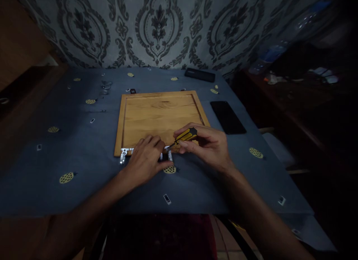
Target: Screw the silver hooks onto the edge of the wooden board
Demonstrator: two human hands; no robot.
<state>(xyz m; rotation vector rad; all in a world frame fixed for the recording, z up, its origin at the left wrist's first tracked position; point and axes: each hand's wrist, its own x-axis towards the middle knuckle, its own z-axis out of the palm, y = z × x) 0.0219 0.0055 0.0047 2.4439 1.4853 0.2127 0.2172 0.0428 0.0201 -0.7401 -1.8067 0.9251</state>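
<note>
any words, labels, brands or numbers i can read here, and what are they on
No text can be read anywhere.
Too small to read: the small white tags on the blue cloth.
Blurred: the bottle label at the right.
No legible marking: the screwdriver in the right hand.
Dark screen: the black phone.

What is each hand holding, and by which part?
The right hand holds a screwdriver by its yellow-and-black handle. The left hand rests on the metal bracket at the board's near edge.

Nothing legible: the screwdriver (pixel 187 134) showed no readable brand, and small white tags (pixel 167 199) on the tablecloth (pixel 84 159) were too tiny to read.
</note>
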